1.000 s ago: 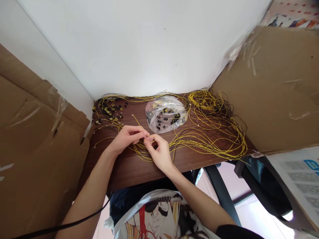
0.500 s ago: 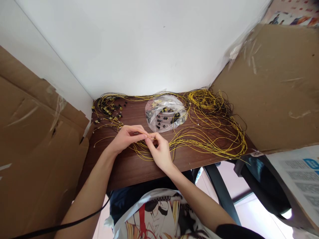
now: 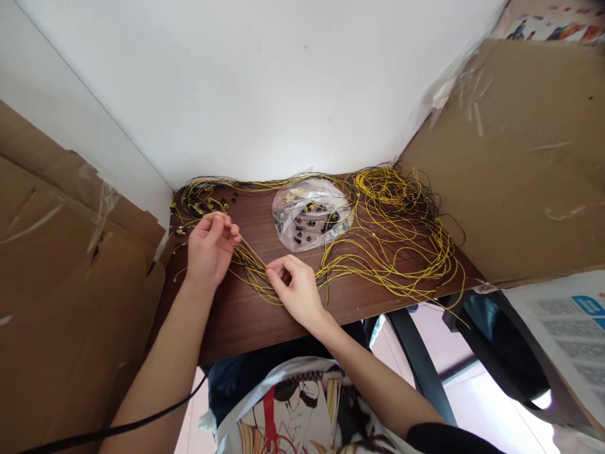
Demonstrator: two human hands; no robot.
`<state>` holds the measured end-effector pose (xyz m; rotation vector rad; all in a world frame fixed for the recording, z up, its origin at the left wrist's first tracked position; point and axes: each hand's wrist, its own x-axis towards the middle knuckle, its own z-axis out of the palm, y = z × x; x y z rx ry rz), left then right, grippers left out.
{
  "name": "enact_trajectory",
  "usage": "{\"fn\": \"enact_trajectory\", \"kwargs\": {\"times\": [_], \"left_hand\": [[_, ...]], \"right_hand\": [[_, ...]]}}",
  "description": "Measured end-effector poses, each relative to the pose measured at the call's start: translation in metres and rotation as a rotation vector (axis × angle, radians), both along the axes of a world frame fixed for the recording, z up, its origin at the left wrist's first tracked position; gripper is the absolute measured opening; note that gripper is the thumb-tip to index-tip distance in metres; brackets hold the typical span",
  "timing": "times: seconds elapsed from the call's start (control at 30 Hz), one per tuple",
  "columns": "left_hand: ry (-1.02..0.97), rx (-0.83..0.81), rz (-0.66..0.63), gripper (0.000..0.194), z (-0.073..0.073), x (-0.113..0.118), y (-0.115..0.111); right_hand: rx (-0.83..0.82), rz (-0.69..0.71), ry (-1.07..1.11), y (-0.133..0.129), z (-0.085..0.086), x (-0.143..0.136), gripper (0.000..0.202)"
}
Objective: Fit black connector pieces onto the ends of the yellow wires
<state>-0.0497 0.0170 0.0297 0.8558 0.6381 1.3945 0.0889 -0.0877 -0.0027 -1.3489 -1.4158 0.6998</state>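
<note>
Closest was a white shirt [image 3: 283, 416] with a picture on it, and then the bare front of the brown table [image 3: 246, 328]. Over the table, the right hand [image 3: 297, 290] pinched one yellow wire [image 3: 254, 252] with its thumb and finger. The left hand [image 3: 210, 249] was a bit farther off. Its thumb was bent in against its fingers, and it looked to be holding the same wire. I could not see the wire's tip. The wire went in a straight line between the two hands, just over a bunch of yellow and black wires [image 3: 258, 284].

I think this step was pulling one wire straight, apart from the bunch. The next move called for a soft, firm pinch and a slow pull, because the wires crossed and could snag.

Past the hands lay a clear bag [image 3: 288, 234] with little black bits [image 3: 333, 219] showing. Small black and yellow parts [image 3: 203, 205] sat to the left. To the right was a big wire tangle [image 3: 387, 189]. Behind it all stood a white wall [image 3: 283, 94].
</note>
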Motion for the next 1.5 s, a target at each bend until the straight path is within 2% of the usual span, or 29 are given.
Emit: {"fn": "enact_trajectory", "kwargs": {"times": [0.1, 0.2, 0.27, 0.37, 0.43, 0.53, 0.73, 1.1, 1.33, 1.43, 1.5], "left_hand": [[-0.056, -0.043, 0.048, 0.023, 0.002, -0.007, 0.005], [0.124, 0.046, 0.035, 0.021, 0.002, -0.008, 0.002], [0.355, 0.141, -0.036, 0.02, 0.0, -0.003, -0.005], [0.683, 0.249, -0.244, 0.017, -0.005, 0.007, -0.017], [0.817, 0.304, -0.354, 0.017, -0.007, 0.012, -0.022], [0.911, 0.37, -0.408, 0.019, -0.007, 0.012, -0.022], [0.893, 0.451, -0.452, 0.02, -0.001, 0.005, -0.019], [0.837, 0.442, -0.538, 0.019, 0.004, -0.001, -0.019], [0.866, 0.417, -0.429, 0.017, 0.003, 0.004, -0.021], [0.749, 0.336, -0.369, 0.02, 0.003, 0.005, -0.021], [0.626, 0.275, -0.279, 0.02, 0.002, 0.004, -0.02]], "right_hand": [[0.004, 0.005, -0.04, 0.0, -0.001, 0.0, 0.009], [0.005, 0.006, -0.035, 0.0, -0.002, 0.0, 0.01], [0.009, 0.003, -0.014, 0.0, -0.001, 0.0, 0.01], [0.016, 0.007, 0.024, 0.0, -0.001, 0.001, 0.01], [0.019, 0.003, 0.048, 0.0, 0.0, 0.001, 0.011], [0.024, -0.017, 0.075, 0.0, 0.001, 0.001, 0.013], [0.019, -0.039, 0.08, -0.001, -0.001, 0.001, 0.017], [-0.002, -0.037, 0.099, -0.002, 0.001, 0.0, 0.016], [-0.015, -0.023, 0.084, -0.001, 0.002, -0.001, 0.017], [-0.014, -0.026, 0.079, 0.0, 0.003, 0.0, 0.014], [-0.015, -0.03, 0.066, -0.001, 0.003, 0.0, 0.013]]}}
